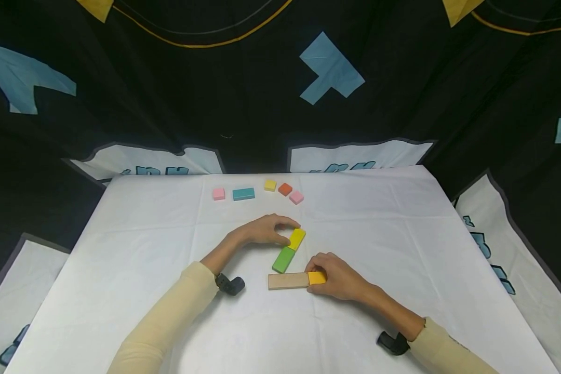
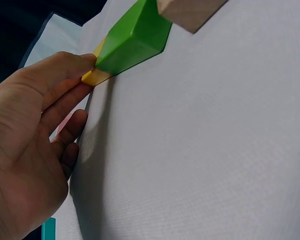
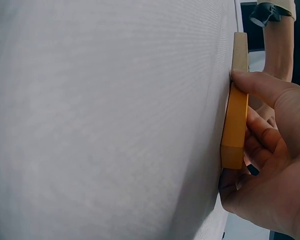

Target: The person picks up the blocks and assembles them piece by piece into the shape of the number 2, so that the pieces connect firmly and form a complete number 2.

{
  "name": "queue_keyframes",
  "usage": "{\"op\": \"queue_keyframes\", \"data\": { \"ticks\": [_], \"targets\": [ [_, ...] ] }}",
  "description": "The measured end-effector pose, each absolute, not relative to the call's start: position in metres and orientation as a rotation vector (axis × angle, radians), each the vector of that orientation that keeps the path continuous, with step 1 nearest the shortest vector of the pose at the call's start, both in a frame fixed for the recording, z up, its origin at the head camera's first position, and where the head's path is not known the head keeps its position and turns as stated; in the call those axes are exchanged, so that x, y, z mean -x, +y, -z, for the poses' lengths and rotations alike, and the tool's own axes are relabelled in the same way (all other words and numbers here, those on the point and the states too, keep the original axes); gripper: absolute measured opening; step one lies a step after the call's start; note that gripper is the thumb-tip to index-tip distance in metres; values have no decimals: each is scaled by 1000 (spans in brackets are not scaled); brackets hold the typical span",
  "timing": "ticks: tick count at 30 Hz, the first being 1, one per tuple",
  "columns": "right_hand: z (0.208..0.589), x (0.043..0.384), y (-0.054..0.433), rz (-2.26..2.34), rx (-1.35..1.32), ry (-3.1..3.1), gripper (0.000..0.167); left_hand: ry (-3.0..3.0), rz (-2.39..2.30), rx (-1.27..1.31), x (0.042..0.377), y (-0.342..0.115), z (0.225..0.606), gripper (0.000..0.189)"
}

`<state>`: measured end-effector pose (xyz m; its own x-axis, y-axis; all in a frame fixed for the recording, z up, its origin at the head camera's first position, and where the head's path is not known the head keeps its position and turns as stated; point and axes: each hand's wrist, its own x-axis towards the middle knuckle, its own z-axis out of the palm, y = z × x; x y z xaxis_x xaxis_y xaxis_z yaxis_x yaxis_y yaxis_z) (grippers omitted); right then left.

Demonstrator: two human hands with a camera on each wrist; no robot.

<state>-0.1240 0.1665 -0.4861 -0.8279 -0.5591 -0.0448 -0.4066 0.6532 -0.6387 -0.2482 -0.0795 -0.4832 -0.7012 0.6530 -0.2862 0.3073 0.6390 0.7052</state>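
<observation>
My left hand point(image 1: 267, 229) pinches a yellow block point(image 1: 296, 239) between thumb and fingertips. A green block point(image 1: 283, 259) lies end to end with it, forming one slanted row; in the left wrist view the thumb lies at the joint beside the green block point(image 2: 132, 37). My right hand point(image 1: 338, 275) grips an orange-yellow block point(image 1: 317, 278), its thumb along the near side and fingers behind. That block meets the end of a plain wooden block point(image 1: 288, 281), which lies crosswise just below the green one. In the right wrist view the orange-yellow block point(image 3: 234, 125) lies flat on the cloth.
Toward the far edge of the white-covered table point(image 1: 369, 218) sit a pink block point(image 1: 218, 194), a teal block point(image 1: 243, 194), a small yellow block point(image 1: 270, 185), a red-orange block point(image 1: 285, 189) and another pink block point(image 1: 296, 197). A black patterned cloth point(image 1: 257, 119) hangs behind.
</observation>
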Motion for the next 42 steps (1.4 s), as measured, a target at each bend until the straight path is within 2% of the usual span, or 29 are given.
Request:
{"op": "queue_keyframes", "data": {
  "ticks": [20,42],
  "targets": [
    [484,123,165,916,753,2634,25,2357,-932,-766,236,-85,479,48],
    [488,124,167,916,802,2652,26,2582,-600,-951,157,-91,468,58]
  ]
}}
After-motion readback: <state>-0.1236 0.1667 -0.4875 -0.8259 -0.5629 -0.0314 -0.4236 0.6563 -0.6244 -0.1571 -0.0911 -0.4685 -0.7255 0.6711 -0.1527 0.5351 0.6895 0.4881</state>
